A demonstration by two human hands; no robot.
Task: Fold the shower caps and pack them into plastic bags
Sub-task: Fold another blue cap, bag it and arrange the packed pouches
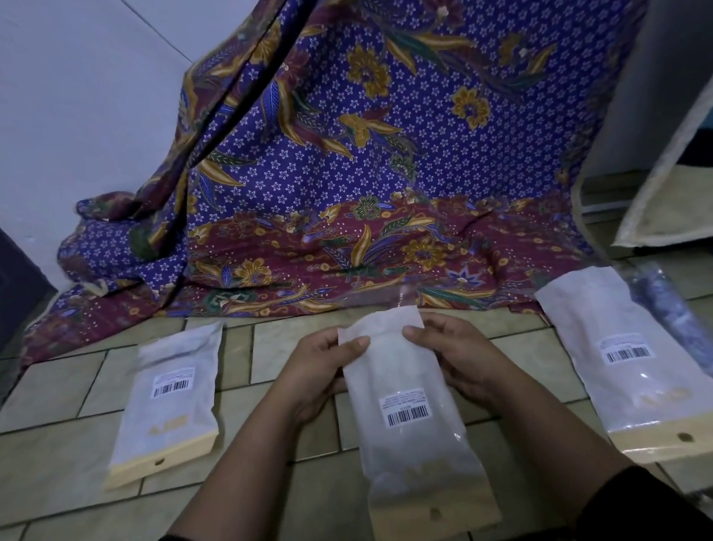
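pinching with thumb on top, the left hand (pixel 324 371) grips the far end of the middle bag (pixel 414 428), and the right hand (pixel 464 360) grips the same end opposite. left bag (pixel 168 396) and right bag (pixel 649 375) lie flat on the tiled floor (pixel 64 485) either side.

both hands (pixel 324 369) gripping plastic bag (pixel 413 419), tiled floor (pixel 64 477)

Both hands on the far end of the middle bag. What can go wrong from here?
1. The clear flap at the far end of the middle bag looks unsealed; it may crease or close crooked.
2. The left hand and right hand pinch only that end, so the bag could twist or its contents bunch.
3. The right bag lies close; a stray sweep might nudge it.
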